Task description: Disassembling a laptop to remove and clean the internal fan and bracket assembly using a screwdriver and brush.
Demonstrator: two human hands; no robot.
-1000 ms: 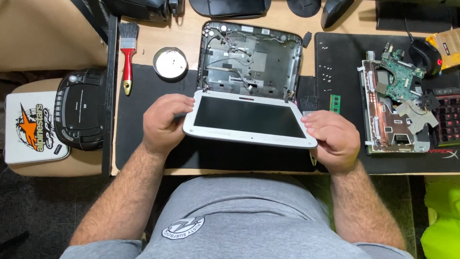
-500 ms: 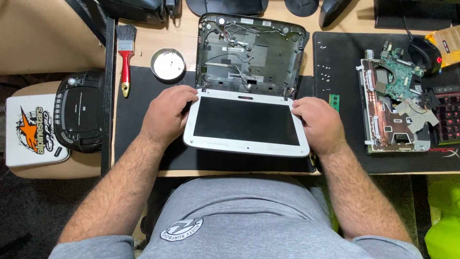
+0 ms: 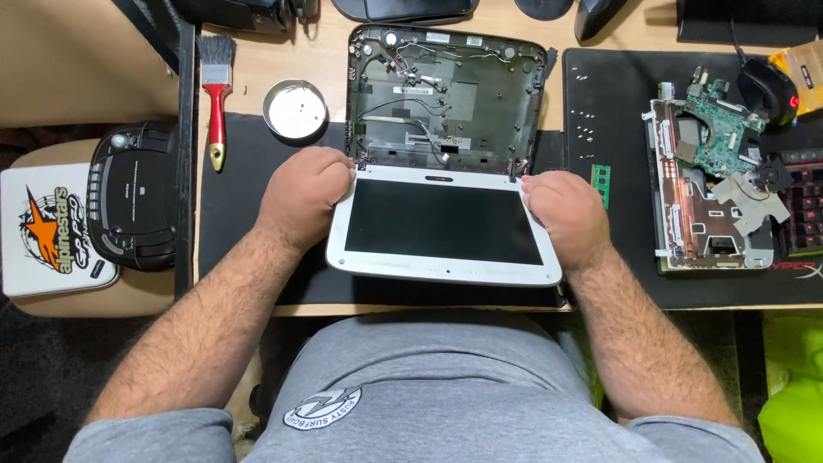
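Observation:
A small white laptop lies opened flat on a black mat (image 3: 249,154). Its screen half (image 3: 441,223), white-framed with a dark panel, is nearest me. The gutted base shell (image 3: 446,94), showing wires and bare plastic, points away from me. My left hand (image 3: 304,193) grips the screen's left edge close to the hinge. My right hand (image 3: 561,210) grips the right edge close to the other hinge. Both hands have their fingers curled under the screen frame.
A round metal dish (image 3: 295,109) and a red-handled brush (image 3: 215,94) lie at the left. A green memory stick (image 3: 602,182), a removed circuit board on a metal frame (image 3: 707,184), a mouse (image 3: 767,86) and a keyboard (image 3: 801,206) are at the right. A black radio (image 3: 133,197) sits far left.
Both hands slid from the screen's lower corners up along its sides to the hinge corners. The screen half has shifted slightly away from me.

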